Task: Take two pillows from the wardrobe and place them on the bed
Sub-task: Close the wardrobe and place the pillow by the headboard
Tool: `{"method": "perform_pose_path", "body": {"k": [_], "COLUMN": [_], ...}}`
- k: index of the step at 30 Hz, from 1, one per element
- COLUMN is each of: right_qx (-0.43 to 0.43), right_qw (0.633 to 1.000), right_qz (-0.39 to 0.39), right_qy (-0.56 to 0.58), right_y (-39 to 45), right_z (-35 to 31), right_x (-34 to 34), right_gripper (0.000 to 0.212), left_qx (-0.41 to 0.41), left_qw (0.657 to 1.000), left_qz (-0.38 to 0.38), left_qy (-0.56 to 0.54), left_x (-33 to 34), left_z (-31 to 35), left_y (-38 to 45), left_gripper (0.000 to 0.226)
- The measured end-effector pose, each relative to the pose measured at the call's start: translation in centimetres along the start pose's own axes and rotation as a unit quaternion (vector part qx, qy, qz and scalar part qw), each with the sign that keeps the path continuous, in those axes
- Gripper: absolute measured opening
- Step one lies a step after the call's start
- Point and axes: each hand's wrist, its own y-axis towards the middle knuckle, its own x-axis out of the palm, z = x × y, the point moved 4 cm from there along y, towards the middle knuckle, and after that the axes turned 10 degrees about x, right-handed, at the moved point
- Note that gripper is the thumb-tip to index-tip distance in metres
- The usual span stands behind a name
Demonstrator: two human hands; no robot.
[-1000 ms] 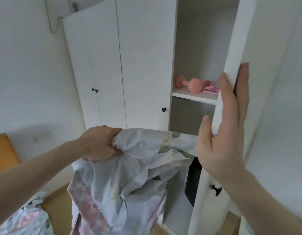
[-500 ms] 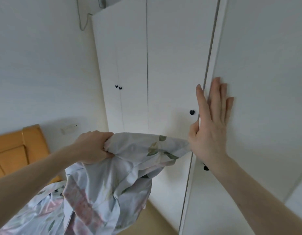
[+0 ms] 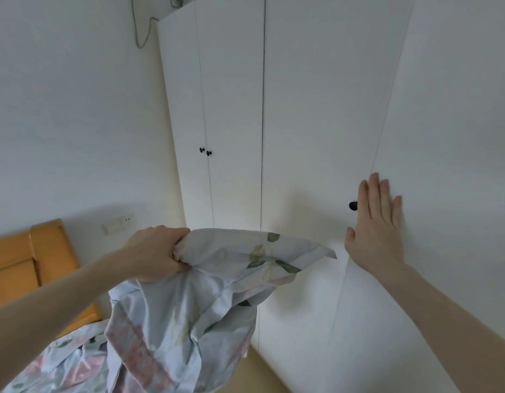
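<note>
White door: wardrobe door (image 3: 416,137) now flush shut; a second ago it stood open on a shelf.
Right hand (image 3: 373,225): flat on the panel beside the black knob (image 3: 353,206), fingers spread, gripping nothing.
Left hand (image 3: 157,253): fist bunched on the floral pillow (image 3: 206,302), which hangs over the bed (image 3: 61,361).
Meaning: fetching looks finished; placing is left.

The wardrobe door (image 3: 450,171), open a second ago on a shelf with a pink dumbbell, now lies shut flush with its neighbours, and the shelf is hidden. The right hand (image 3: 374,228) no longer wraps the door's edge; it presses flat against the panel, beside the black knob (image 3: 353,205). More of the orange headboard (image 3: 33,268) shows at left
</note>
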Motion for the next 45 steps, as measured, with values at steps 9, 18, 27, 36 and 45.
{"method": "perform_pose_path", "body": {"k": [9, 18, 27, 36, 45], "right_qx": [0.02, 0.046, 0.063, 0.092, 0.058], "right_qw": [0.997, 0.995, 0.993, 0.99, 0.976], "right_qz": [0.0, -0.001, -0.021, -0.056, -0.113], "right_qy": [-0.074, -0.09, -0.094, -0.087, 0.178], "right_y": [1.7, 3.4, 4.9, 6.0, 3.7], "right_z": [0.1, 0.8, 1.9, 2.5, -2.9], "right_x": [3.8, 5.6, 6.7, 7.8, 5.6], "right_gripper": [0.107, 0.106, 0.103, 0.103, 0.097], "left_qx": [0.026, 0.044, 0.041, 0.04, 0.009], "left_qw": [1.0, 0.999, 0.999, 0.999, 0.999], "left_qz": [-0.011, -0.006, -0.012, -0.024, -0.033], "left_qy": [-0.002, -0.001, -0.016, 0.006, 0.026], "left_x": [1.1, 1.8, 2.1, 1.9, 2.4], "left_z": [-2.4, -2.8, -3.0, -2.4, -0.8], "left_y": [3.7, 5.3, 4.7, 3.5, 1.7], "left_gripper": [0.032, 0.039, 0.039, 0.043, 0.036]}}
